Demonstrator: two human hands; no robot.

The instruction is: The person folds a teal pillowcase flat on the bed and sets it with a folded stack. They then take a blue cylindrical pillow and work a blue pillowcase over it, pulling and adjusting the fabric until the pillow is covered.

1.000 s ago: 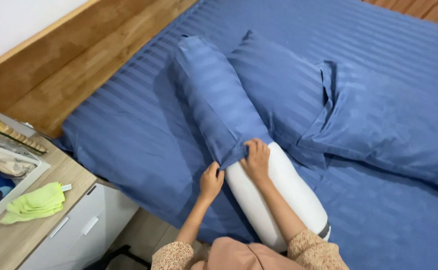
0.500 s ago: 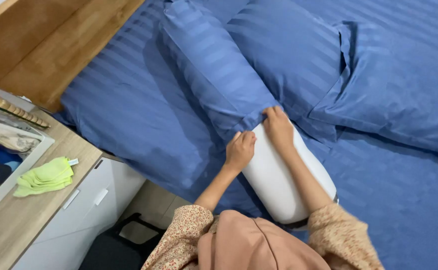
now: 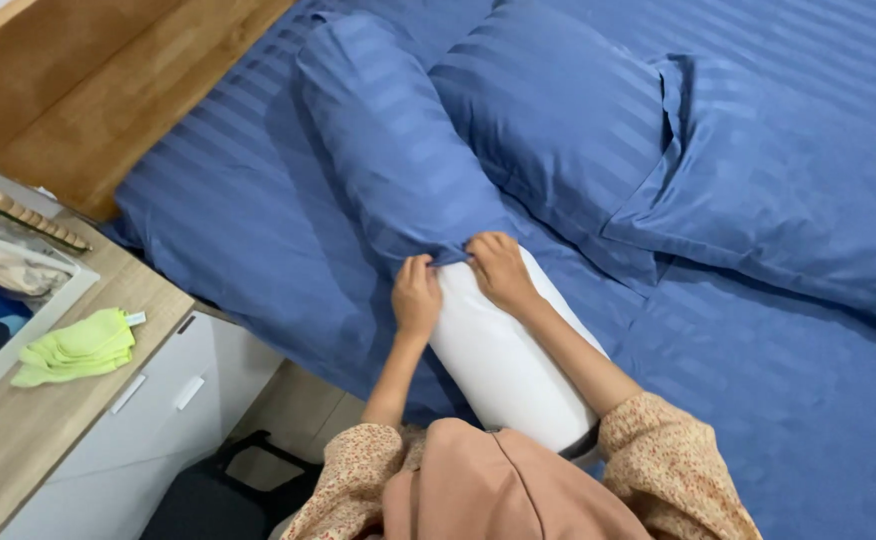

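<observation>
A long white bolster (image 3: 503, 365) lies on the bed, its far half inside a blue striped bolster cover (image 3: 393, 150). My left hand (image 3: 416, 295) pinches the cover's open hem on the bolster's left side. On top of the bolster, my right hand (image 3: 498, 268) grips the same hem. Both hands sit at the line where blue cloth meets white. The bolster's near end rests against my body.
A blue striped pillow (image 3: 568, 110) and a folded blue duvet (image 3: 798, 200) lie to the right on the blue sheet (image 3: 228, 220). A wooden headboard (image 3: 108, 80) runs along the left. A white bedside cabinet (image 3: 148, 400) holds a green cloth (image 3: 78, 345).
The view has tilted and shifted slightly. My hands stay at the cover's hem, at about the same place along the bolster; the white part showing looks much the same.
</observation>
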